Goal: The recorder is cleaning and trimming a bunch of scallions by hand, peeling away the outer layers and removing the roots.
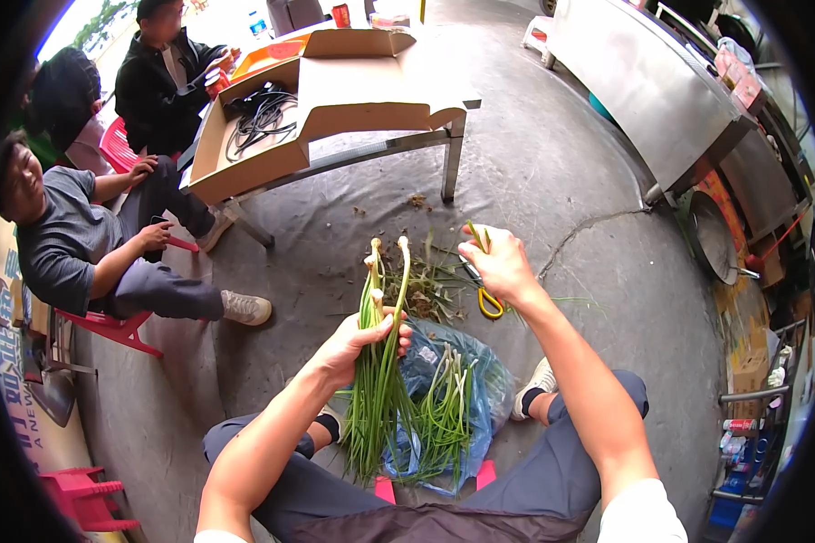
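My left hand (361,343) grips a bunch of scallions (384,394) just below their pale root ends, and the long green leaves hang down towards the floor. Between the fingers of my right hand (499,261) are short green leaf pieces (477,236). Scissors with a yellow handle (490,304) appear beneath that hand, their blades partly hidden by it. A blue plastic bag (492,387) lies between my feet, with more scallions (448,400) resting on it. Leaf and root scraps (428,288) are scattered on the floor just beyond both hands.
Ahead, a metal-legged table (455,163) carries an opened cardboard box (251,170) holding black cables (261,122). A seated person (81,231) is at left; others sit behind. A steel counter (645,88) and a wok (710,237) stand right. Pink stools (85,499) are lower left.
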A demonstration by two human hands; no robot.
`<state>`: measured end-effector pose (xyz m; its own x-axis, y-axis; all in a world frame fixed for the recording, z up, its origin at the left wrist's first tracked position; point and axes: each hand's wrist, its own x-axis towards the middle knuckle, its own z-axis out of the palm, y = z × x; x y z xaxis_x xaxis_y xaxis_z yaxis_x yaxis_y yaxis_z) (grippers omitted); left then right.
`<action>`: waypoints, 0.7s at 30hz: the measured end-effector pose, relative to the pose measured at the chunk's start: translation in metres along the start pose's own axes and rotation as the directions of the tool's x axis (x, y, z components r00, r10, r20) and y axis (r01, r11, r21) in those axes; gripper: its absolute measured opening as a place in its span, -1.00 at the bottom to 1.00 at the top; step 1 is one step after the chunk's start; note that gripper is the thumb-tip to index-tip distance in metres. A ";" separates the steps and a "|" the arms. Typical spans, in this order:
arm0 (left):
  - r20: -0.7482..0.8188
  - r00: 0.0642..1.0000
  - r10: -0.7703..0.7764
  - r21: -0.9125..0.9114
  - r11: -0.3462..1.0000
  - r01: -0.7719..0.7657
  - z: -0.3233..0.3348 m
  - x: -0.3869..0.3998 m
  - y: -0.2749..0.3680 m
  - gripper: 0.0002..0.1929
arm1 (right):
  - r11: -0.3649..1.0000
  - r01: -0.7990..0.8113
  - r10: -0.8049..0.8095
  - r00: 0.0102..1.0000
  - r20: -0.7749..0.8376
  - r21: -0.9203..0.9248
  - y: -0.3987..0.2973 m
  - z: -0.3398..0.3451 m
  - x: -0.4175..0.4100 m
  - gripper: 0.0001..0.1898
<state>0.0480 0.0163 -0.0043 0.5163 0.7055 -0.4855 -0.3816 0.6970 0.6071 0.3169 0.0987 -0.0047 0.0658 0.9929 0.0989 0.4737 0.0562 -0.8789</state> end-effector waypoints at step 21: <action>-0.066 0.987 0.145 0.212 0.969 -0.128 0.024 0.009 0.002 -0.62 | 0.914 -0.226 0.083 0.917 0.391 0.336 -0.024 0.031 -0.055 -0.76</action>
<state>0.0706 0.0206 0.0077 0.4037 0.8060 -0.4328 -0.2732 0.5577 0.7838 0.2753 0.0463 -0.0037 -0.2432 0.9558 -0.1650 0.1236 -0.1381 -0.9827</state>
